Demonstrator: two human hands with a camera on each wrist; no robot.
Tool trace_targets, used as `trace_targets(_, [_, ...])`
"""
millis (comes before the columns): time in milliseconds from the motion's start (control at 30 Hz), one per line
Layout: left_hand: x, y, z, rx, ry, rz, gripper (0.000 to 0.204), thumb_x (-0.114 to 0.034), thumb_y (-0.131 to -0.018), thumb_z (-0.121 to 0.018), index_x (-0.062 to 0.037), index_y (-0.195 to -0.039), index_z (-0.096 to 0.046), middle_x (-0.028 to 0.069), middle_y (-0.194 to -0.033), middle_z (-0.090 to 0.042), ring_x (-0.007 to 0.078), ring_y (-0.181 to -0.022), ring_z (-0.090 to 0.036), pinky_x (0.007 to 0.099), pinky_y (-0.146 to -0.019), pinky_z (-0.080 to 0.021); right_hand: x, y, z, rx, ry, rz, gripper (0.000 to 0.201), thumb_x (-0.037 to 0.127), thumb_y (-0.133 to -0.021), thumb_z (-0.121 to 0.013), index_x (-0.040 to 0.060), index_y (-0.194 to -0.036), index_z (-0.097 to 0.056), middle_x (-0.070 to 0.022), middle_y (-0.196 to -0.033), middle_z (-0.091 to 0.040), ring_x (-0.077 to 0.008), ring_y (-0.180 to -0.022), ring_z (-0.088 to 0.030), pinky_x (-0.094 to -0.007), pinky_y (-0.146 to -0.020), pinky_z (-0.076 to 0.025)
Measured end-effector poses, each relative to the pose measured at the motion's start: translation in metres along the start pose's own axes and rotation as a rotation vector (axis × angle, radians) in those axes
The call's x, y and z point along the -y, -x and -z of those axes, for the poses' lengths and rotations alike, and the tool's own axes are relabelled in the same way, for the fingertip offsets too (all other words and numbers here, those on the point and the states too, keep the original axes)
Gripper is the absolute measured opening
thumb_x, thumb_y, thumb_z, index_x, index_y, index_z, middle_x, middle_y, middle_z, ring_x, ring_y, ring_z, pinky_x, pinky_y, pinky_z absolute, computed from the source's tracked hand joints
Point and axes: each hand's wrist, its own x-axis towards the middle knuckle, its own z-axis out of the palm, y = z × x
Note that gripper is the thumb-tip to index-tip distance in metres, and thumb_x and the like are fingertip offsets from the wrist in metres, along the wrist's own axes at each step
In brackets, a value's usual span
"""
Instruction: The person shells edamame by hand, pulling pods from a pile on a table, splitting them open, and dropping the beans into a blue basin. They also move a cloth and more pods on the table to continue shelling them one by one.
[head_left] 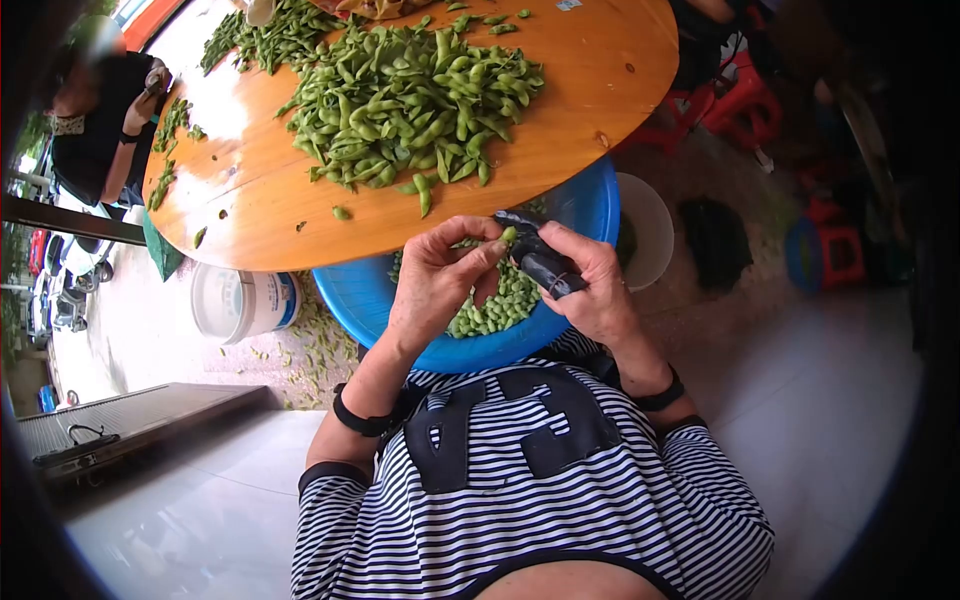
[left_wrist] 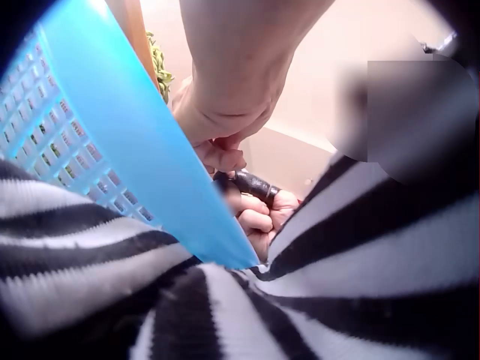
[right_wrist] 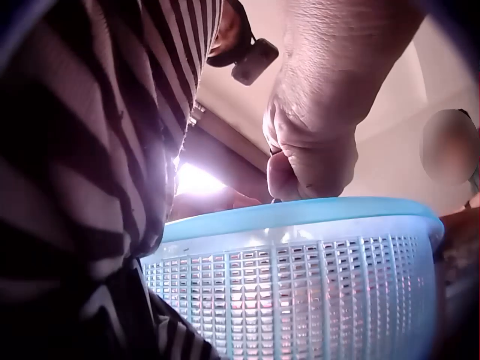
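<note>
A round orange-brown wooden table (head_left: 560,120) carries a wide heap of green soybean pods (head_left: 410,100), and its near edge overhangs the far rim of a round blue plastic basket (head_left: 355,295) that sits against the person's striped shirt (head_left: 520,500). The basket holds a layer of trimmed green pods (head_left: 495,305). Both hands work in the narrow space above the basket, between the table edge and the person's chest; there is open floor to either side, with a white plastic bucket (head_left: 235,300) on the left and a pale round bowl (head_left: 645,225) on the right, both just beside the basket.

The left hand (head_left: 440,275) has its fingers curled, thumb and forefinger pinching a single green soybean pod (head_left: 508,235) at its end. The right hand (head_left: 595,280) is closed around the black handle of a small cutting tool (head_left: 540,258), whose tip meets the pod just above the basket's middle. In the left wrist view the right hand's fingers (left_wrist: 259,221) wrap the dark handle just beyond the blue rim. In the right wrist view the right fist hangs just above the latticed basket wall (right_wrist: 315,285).
</note>
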Motion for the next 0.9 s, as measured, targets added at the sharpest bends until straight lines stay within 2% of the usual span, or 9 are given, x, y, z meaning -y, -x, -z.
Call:
trace_targets(267, [0.004,0.002,-0.004,-0.044,0.034,-0.026,0.007,-0.005,-0.090,-0.062,-0.0001,-0.094,-0.060,0.0018,-0.061,-0.058,0.0070,-0.049,-0.051,0.0202,-0.044,-0.038,-0.009,-0.002,0.001,-0.029,-0.067,-0.027,0.036,-0.013,-0.073,-0.049,-0.0092,-0.107,-0.057,-0.0060,-0.096,-0.059,-0.0091,-0.088,-0.053,-0.0206,-0.078,-0.044])
trace_targets(333, [0.006,0.002,0.000,-0.021,0.051,-0.036,0.006,-0.004,-0.089,-0.063,-0.0007,-0.092,-0.060,0.0027,-0.065,-0.059,0.0078,-0.049,-0.051,0.0205,-0.043,-0.037,-0.009,-0.003,0.004,0.000,-0.211,-0.127,0.036,-0.010,-0.072,-0.048,-0.0079,-0.106,-0.060,-0.0043,-0.089,-0.058,-0.0066,-0.076,-0.052,-0.0198,-0.065,-0.044])
trace_targets(367, [0.008,0.001,0.003,-0.021,0.051,-0.035,0.006,-0.004,-0.089,-0.063,-0.0007,-0.092,-0.060,0.0027,-0.065,-0.059,0.0078,-0.049,-0.051,0.0205,-0.043,-0.037,-0.012,-0.003,0.007,0.000,-0.211,-0.129,0.036,-0.010,-0.072,-0.048,-0.0079,-0.106,-0.060,-0.0043,-0.089,-0.058,-0.0066,-0.076,-0.052,-0.0198,-0.065,-0.044])
trace_targets(433, [0.011,-0.002,0.009,0.106,0.380,0.102,0.005,-0.004,-0.088,-0.064,-0.0013,-0.091,-0.061,0.0035,-0.072,-0.060,0.0082,-0.049,-0.050,0.0206,-0.041,-0.034,-0.022,-0.002,0.015,0.149,-0.540,-0.226,0.037,-0.006,-0.072,-0.046,-0.0054,-0.105,-0.062,-0.0018,-0.081,-0.054,-0.0034,-0.062,-0.046,-0.0178,-0.051,-0.037])
trace_targets(567, [0.012,-0.006,0.012,0.219,0.452,0.163,0.006,-0.005,-0.088,-0.064,-0.0024,-0.092,-0.060,0.0035,-0.078,-0.060,0.0085,-0.052,-0.050,0.0201,-0.043,-0.034,-0.026,-0.003,0.013,0.207,-0.763,-0.155,0.039,-0.005,-0.072,-0.044,-0.0032,-0.105,-0.064,0.0001,-0.076,-0.050,-0.0018,-0.053,-0.037,-0.0166,-0.044,-0.027])
trace_targets(667, [0.011,-0.001,0.004,0.229,0.360,0.062,0.009,-0.007,-0.088,-0.065,-0.0031,-0.092,-0.059,0.0014,-0.079,-0.060,0.0067,-0.058,-0.050,0.0196,-0.048,-0.036,-0.022,-0.001,0.010,0.167,-0.662,-0.259,0.038,-0.007,-0.074,-0.044,-0.0041,-0.106,-0.063,-0.0010,-0.078,-0.051,-0.0053,-0.059,-0.043,-0.0188,-0.050,-0.034])
trace_targets(733, [0.012,0.003,-0.001,0.026,-0.038,-0.031,0.012,-0.010,-0.089,-0.066,-0.0032,-0.092,-0.057,-0.0008,-0.077,-0.059,0.0042,-0.061,-0.049,0.0197,-0.051,-0.037,-0.013,-0.002,-0.004,0.000,-0.012,0.076,0.039,-0.010,-0.074,-0.044,-0.0043,-0.108,-0.061,-0.0032,-0.078,-0.051,-0.0099,-0.066,-0.046,-0.0209,-0.058,-0.037])
trace_targets(767, [0.014,0.003,0.000,0.010,-0.117,-0.082,0.012,-0.010,-0.090,-0.065,-0.0018,-0.093,-0.057,-0.0022,-0.075,-0.058,0.0025,-0.060,-0.047,0.0199,-0.051,-0.037,-0.010,-0.001,-0.004,0.005,0.042,0.094,0.037,-0.012,-0.072,-0.046,-0.0047,-0.106,-0.060,-0.0054,-0.080,-0.050,-0.0130,-0.073,-0.047,-0.0222,-0.064,-0.038])
trace_targets(900, [0.014,0.003,0.007,-0.001,-0.055,-0.024,0.011,-0.011,-0.092,-0.062,-0.0005,-0.094,-0.058,-0.0016,-0.073,-0.058,0.0032,-0.059,-0.046,0.0196,-0.051,-0.036,-0.020,-0.003,0.001,0.004,0.005,0.059,0.033,-0.012,-0.070,-0.047,-0.0050,-0.100,-0.059,-0.0064,-0.079,-0.048,-0.0126,-0.070,-0.045,-0.0231,-0.062,-0.038])
